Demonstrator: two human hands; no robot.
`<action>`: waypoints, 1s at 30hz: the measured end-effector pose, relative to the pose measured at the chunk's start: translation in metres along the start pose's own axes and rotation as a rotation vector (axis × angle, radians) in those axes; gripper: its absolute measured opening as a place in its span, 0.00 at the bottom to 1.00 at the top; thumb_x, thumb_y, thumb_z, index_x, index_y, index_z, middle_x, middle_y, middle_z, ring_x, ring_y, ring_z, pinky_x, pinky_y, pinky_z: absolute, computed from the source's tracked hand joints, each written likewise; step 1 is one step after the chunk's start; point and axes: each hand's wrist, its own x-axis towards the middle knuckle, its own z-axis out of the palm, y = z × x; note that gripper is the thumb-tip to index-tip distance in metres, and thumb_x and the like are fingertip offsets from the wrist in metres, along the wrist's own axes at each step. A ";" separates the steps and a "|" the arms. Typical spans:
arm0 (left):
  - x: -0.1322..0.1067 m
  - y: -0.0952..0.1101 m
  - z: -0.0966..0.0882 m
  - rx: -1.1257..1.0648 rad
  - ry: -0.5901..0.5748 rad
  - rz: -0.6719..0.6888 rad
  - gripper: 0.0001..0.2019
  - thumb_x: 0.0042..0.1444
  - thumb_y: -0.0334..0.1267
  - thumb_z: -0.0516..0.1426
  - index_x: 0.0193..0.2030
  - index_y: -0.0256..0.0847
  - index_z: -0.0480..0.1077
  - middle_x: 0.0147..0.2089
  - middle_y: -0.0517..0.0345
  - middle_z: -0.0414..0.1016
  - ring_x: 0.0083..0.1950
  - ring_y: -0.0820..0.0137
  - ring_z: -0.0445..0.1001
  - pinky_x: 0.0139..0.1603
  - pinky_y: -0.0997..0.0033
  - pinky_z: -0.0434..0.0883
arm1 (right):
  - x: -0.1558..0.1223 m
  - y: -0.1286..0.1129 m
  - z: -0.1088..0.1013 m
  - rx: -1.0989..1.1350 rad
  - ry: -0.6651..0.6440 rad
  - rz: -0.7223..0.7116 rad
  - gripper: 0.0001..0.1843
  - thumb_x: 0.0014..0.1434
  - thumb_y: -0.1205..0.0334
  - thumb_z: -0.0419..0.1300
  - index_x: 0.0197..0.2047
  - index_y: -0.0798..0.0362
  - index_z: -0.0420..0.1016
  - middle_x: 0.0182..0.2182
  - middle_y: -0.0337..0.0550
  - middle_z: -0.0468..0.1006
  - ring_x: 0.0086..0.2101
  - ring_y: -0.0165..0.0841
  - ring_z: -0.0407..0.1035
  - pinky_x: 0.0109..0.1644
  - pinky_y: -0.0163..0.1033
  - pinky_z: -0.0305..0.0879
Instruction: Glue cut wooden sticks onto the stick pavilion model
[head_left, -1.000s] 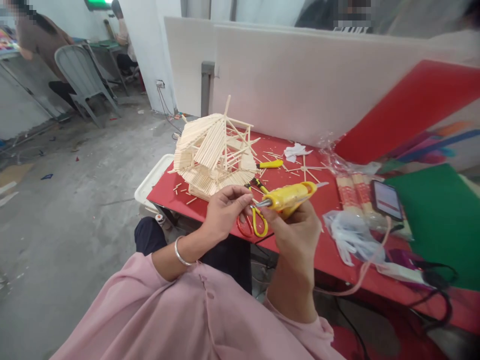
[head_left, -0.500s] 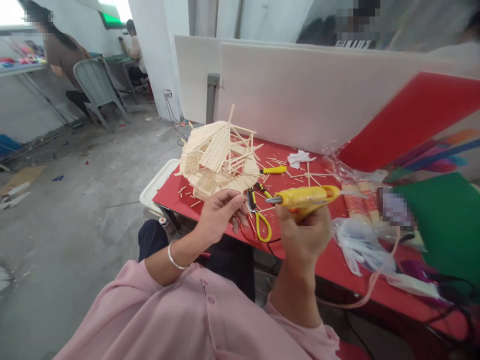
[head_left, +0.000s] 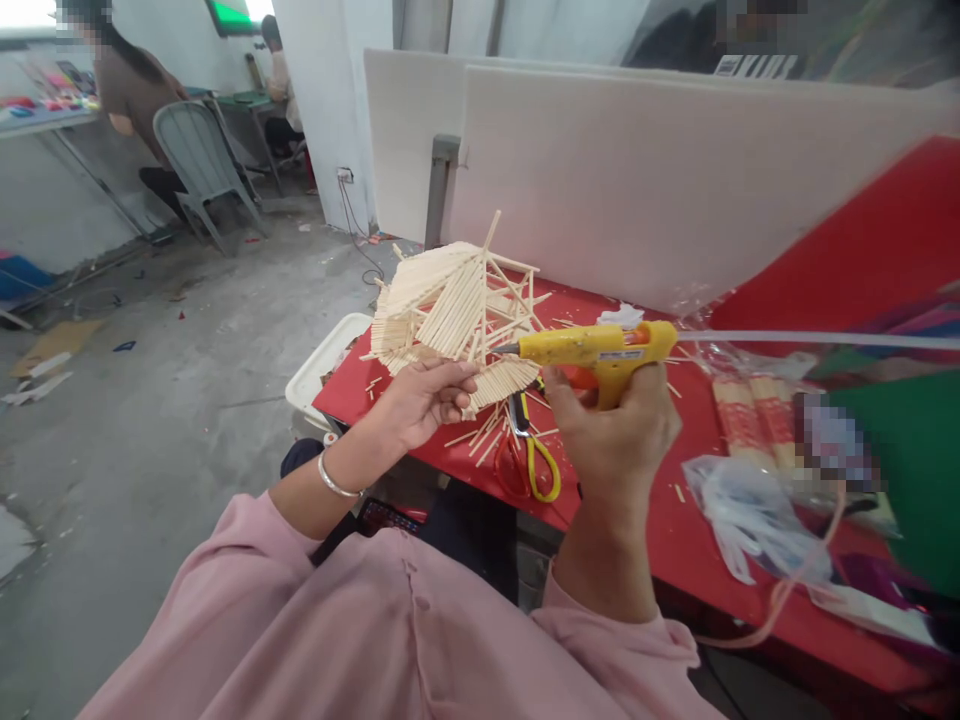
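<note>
My right hand (head_left: 619, 435) grips a yellow hot glue gun (head_left: 577, 347), its metal nozzle pointing left at the stick model. A long whitish glue stick (head_left: 810, 340) juts from its back end. The model (head_left: 450, 300), built of pale wooden sticks with a slatted, partly open roof, stands on the red table (head_left: 442, 455). In front of its lower edge, my left hand (head_left: 424, 405) is closed in a pinch close to the nozzle. What lies between those fingertips is too small to make out. Below the nozzle lies a cutting tool with red and yellow looped handles (head_left: 541, 470).
Loose sticks (head_left: 487, 435) lie around the model. Packs of sticks (head_left: 754, 410) and a clear plastic bag (head_left: 750, 510) are on the right. White boards (head_left: 637, 180) stand behind the table. People sit at tables at back left, near a chair (head_left: 199, 160).
The glue gun has moved up and left, its nozzle now nearer the model and my left hand. My left hand has shifted slightly left, and the view has turned a little.
</note>
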 end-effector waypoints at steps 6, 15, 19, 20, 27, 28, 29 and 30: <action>0.009 0.010 -0.001 -0.024 -0.019 -0.090 0.11 0.62 0.25 0.57 0.27 0.31 0.74 0.22 0.59 0.75 0.18 0.82 0.69 0.17 0.87 0.65 | 0.005 0.003 0.003 -0.125 0.018 -0.082 0.25 0.49 0.42 0.68 0.31 0.45 0.57 0.24 0.37 0.67 0.27 0.35 0.64 0.33 0.42 0.57; 0.008 0.007 -0.004 0.066 0.003 -0.021 0.10 0.58 0.27 0.62 0.25 0.31 0.73 0.22 0.57 0.76 0.18 0.80 0.71 0.16 0.85 0.65 | 0.019 0.003 0.018 -0.292 0.062 -0.204 0.21 0.56 0.45 0.61 0.44 0.52 0.68 0.37 0.48 0.72 0.36 0.41 0.68 0.34 0.43 0.61; 0.010 0.003 -0.009 0.124 0.006 0.030 0.09 0.56 0.27 0.62 0.25 0.31 0.74 0.22 0.56 0.77 0.17 0.79 0.71 0.16 0.83 0.66 | 0.019 0.004 0.022 -0.331 0.062 -0.215 0.21 0.57 0.49 0.60 0.48 0.53 0.68 0.41 0.52 0.73 0.37 0.42 0.69 0.35 0.43 0.61; 0.010 0.002 -0.010 0.135 0.000 0.035 0.09 0.56 0.27 0.62 0.25 0.31 0.74 0.21 0.56 0.77 0.17 0.78 0.71 0.16 0.82 0.66 | 0.019 0.005 0.022 -0.339 0.062 -0.217 0.21 0.57 0.50 0.60 0.49 0.53 0.68 0.42 0.52 0.74 0.37 0.42 0.69 0.35 0.43 0.61; 0.012 0.001 -0.008 0.189 -0.003 0.049 0.11 0.54 0.32 0.66 0.23 0.32 0.73 0.19 0.56 0.75 0.15 0.79 0.70 0.15 0.84 0.65 | 0.018 0.009 0.020 -0.363 0.054 -0.203 0.20 0.57 0.52 0.58 0.48 0.55 0.71 0.44 0.57 0.75 0.40 0.45 0.71 0.34 0.43 0.59; 0.012 0.001 -0.008 0.191 -0.002 0.053 0.11 0.54 0.32 0.66 0.23 0.32 0.73 0.19 0.56 0.75 0.15 0.79 0.70 0.15 0.84 0.65 | 0.018 0.009 0.019 -0.367 0.053 -0.201 0.20 0.57 0.52 0.58 0.48 0.56 0.71 0.45 0.57 0.75 0.40 0.45 0.71 0.34 0.43 0.59; 0.012 0.001 -0.008 0.194 -0.003 0.054 0.11 0.54 0.32 0.65 0.24 0.32 0.73 0.19 0.56 0.75 0.15 0.79 0.70 0.15 0.84 0.65 | 0.019 0.009 0.018 -0.370 0.052 -0.198 0.20 0.57 0.53 0.59 0.48 0.56 0.71 0.45 0.58 0.75 0.40 0.45 0.71 0.34 0.43 0.59; 0.013 0.001 -0.009 0.197 -0.003 0.057 0.10 0.55 0.31 0.65 0.24 0.32 0.73 0.19 0.56 0.75 0.15 0.79 0.70 0.16 0.84 0.65 | 0.019 0.008 0.017 -0.372 0.051 -0.194 0.20 0.57 0.53 0.59 0.48 0.56 0.71 0.45 0.58 0.75 0.41 0.46 0.71 0.34 0.43 0.59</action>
